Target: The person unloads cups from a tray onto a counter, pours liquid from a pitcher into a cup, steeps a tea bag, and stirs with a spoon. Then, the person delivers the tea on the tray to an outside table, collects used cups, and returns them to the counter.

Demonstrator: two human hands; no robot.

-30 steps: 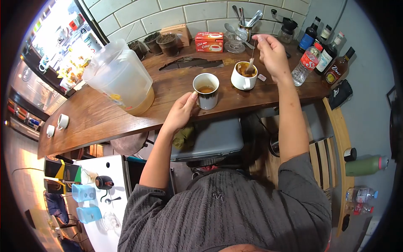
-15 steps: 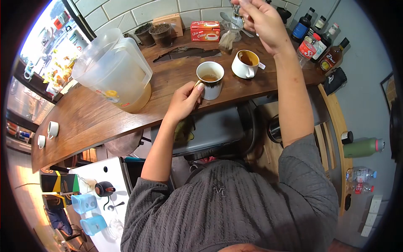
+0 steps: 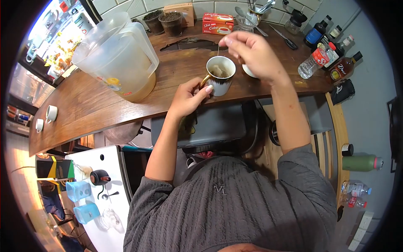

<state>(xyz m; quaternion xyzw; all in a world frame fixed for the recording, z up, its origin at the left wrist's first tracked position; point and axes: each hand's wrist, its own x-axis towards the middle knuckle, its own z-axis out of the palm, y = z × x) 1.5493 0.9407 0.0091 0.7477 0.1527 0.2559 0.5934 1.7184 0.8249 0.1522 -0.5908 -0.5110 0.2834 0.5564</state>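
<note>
A white mug (image 3: pixel 221 86) with a dark brushed band and gold handle stands near the table's front edge. My left hand (image 3: pixel 189 97) is closed around its handle. Above the rim, my right hand (image 3: pixel 256 54) pinches the string of a tea bag (image 3: pixel 218 71), which hangs inside the mug at the liquid. Behind my right wrist, a second white cup (image 3: pixel 249 72) is mostly hidden.
A large clear pitcher (image 3: pixel 111 63) with brown liquid stands left. Red tea boxes (image 3: pixel 217 24), potted soil (image 3: pixel 171 26) and a glass jar with spoons (image 3: pixel 247 21) line the back. Scissors (image 3: pixel 289 43) and bottles (image 3: pixel 312 61) are at the right.
My right hand has come down from high above the table, lowering the tea bag into the mug. My left hand keeps the handle. The view has shifted slightly.
</note>
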